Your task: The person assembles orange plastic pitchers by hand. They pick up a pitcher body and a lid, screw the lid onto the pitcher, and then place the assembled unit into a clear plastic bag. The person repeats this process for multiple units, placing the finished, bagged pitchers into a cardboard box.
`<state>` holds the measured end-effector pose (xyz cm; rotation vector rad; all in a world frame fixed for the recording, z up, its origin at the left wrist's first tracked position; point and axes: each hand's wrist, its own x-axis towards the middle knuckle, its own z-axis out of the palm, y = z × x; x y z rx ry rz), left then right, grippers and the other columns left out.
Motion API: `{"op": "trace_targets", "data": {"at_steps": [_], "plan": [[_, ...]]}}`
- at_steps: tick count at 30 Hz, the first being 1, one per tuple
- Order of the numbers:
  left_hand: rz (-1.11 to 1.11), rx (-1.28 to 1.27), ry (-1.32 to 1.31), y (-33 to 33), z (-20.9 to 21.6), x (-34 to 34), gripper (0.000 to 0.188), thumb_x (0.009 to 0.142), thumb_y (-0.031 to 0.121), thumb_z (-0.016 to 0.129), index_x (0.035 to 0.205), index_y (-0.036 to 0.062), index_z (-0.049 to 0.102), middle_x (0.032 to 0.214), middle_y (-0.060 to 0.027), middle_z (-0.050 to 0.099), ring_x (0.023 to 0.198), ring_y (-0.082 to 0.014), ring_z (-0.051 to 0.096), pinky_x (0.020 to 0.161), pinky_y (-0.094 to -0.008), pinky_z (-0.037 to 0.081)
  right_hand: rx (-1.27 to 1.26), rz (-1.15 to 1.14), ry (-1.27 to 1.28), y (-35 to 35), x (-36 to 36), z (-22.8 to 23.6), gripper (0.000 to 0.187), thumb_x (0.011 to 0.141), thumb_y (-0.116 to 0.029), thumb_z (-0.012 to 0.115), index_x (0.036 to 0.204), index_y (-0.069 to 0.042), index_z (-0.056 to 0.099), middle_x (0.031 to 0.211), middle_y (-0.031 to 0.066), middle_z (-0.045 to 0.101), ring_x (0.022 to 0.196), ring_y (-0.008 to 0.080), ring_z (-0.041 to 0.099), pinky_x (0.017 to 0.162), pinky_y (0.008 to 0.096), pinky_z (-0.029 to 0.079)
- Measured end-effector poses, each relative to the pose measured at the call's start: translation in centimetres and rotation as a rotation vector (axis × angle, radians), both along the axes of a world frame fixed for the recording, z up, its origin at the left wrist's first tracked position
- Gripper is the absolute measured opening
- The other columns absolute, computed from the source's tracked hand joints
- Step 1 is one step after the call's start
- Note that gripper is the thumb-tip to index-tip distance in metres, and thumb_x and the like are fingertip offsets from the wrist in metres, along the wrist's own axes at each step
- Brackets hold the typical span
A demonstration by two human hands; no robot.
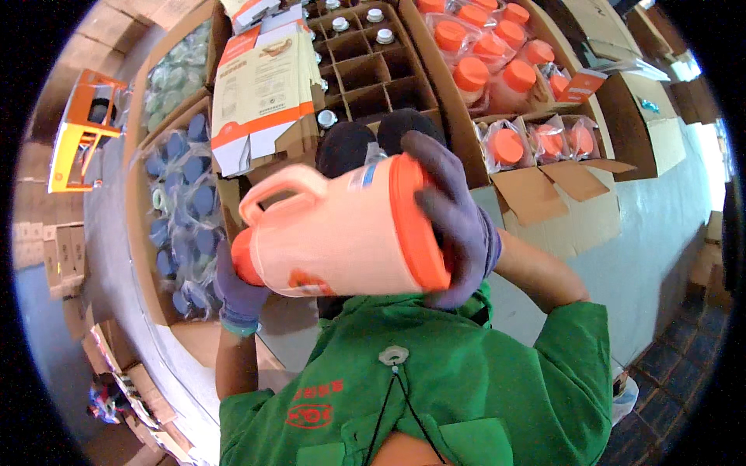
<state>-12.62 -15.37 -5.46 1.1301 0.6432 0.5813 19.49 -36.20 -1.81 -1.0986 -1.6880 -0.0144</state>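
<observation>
A large peach-coloured jug (342, 233) with a loop handle lies sideways in the air before my chest, held between both hands. My left hand (239, 291), in a grey-purple glove, is at its orange cap, the fingers partly hidden behind it. My right hand (465, 233), gloved too, grips the wide orange base at the other end, fingers curved over the rim. Beyond the jug stands a divided carton (365, 70) with silver-capped bottles in several of its cells. Flat printed cardboard boxes (264, 93) in white and orange lie at its left side.
At the right, an open carton (466, 132) holds orange-lidded jugs (489, 46) in clear plastic bags. To the left, another carton (138, 225) contains bagged blue-lidded items (183, 186). An orange-yellow stand (74, 132) is on the floor far left. Folded-out flaps (536, 190) stick out near my right arm.
</observation>
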Motion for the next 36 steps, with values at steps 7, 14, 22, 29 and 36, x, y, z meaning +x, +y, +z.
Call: {"op": "trace_targets", "data": {"at_steps": [7, 14, 22, 29, 36], "plan": [[0.229, -0.113, -0.068, 0.1, 3.1, 1.8, 0.062, 0.096, 0.045, 0.046, 0.134, -0.0039, 0.044, 0.135, -0.0175, 0.051, 0.122, -0.0291, 0.052, 0.104, -0.0435, 0.041, 0.061, 0.077, 0.414, 1.7, -1.7, -3.9, 0.116, 0.068, -0.073, 0.061, 0.15, -0.005, 0.018, 0.152, 0.0345, 0.008, 0.14, 0.0494, 0.014, 0.111, 0.057, 0.015], [0.337, 0.21, -0.09, 0.5, 1.4, 0.1, 0.059, 0.097, 0.044, 0.042, 0.137, 0.0003, 0.041, 0.138, -0.0179, 0.047, 0.121, -0.0324, 0.051, 0.101, -0.0479, 0.043, -0.332, 0.258, 0.963, 2.0, 0.2, -6.6, 0.127, 0.066, -0.051, 0.073, 0.15, 0.002, -0.007, 0.158, 0.0191, -0.008, 0.147, 0.0269, 0.002, 0.117, 0.041, 0.008], [0.149, -0.205, -0.217, 1.6, -0.1, 2.0, 0.06, 0.097, 0.047, 0.041, 0.13, -0.002, 0.049, 0.131, -0.0157, 0.055, 0.119, -0.028, 0.054, 0.104, -0.0419, 0.04, -0.167, 0.004, 0.56, 0.8, -0.2, 1.8, 0.107, 0.077, -0.054, 0.058, 0.151, -0.001, 0.002, 0.158, 0.0161, 0.003, 0.146, 0.0246, 0.006, 0.117, 0.0391, 0.007], [0.248, -0.001, 0.011, 0.5, -2.7, 2.1, 0.059, 0.097, 0.047, 0.039, 0.132, -0.0003, 0.049, 0.135, -0.0165, 0.052, 0.123, -0.0303, 0.051, 0.107, -0.0453, 0.037, -0.437, -0.139, 0.424, 3.1, -0.3, -0.9, 0.088, 0.088, -0.059, 0.041, 0.151, -0.003, 0.014, 0.156, 0.0129, 0.017, 0.146, 0.0238, 0.012, 0.117, 0.0373, 0.013], [0.211, -0.333, -0.164, 1.4, -0.2, 1.7, 0.061, 0.098, 0.046, 0.038, 0.133, -0.0023, 0.046, 0.135, -0.017, 0.052, 0.125, -0.0308, 0.049, 0.108, -0.0449, 0.035, -0.106, -0.123, 0.883, 2.8, 1.5, 1.0, 0.079, 0.091, -0.056, 0.033, 0.151, -0.006, 0.021, 0.156, 0.012, 0.022, 0.146, 0.0259, 0.015, 0.117, 0.0382, 0.015]]}}
